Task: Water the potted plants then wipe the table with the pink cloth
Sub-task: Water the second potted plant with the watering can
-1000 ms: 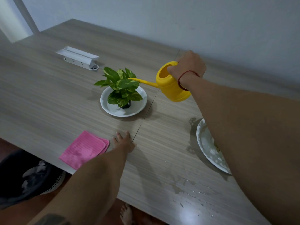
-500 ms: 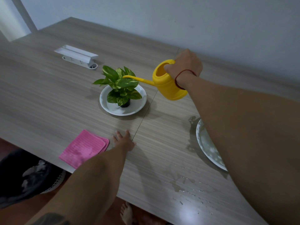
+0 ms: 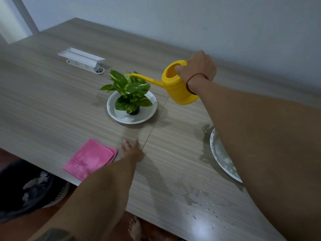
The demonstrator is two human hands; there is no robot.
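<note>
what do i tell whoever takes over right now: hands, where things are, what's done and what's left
Right hand grips the yellow watering can, spout over the potted plant in its white dish; no stream can be made out.
Left hand rests flat on the table, beside the pink cloth.
A second plate is mostly hidden by the right arm.
Spilled water lies near the table's front edge.
Left: finish watering, put the can down, wipe; wiping not begun.

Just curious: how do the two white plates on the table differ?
The middle plate shows whole and carries a potted plant; the right plate is mostly hidden behind the right arm, and no plant shows on it. The middle plate looks plain white; the right plate looks speckled, perhaps wet. Both are white, round and lie on the table.
</note>
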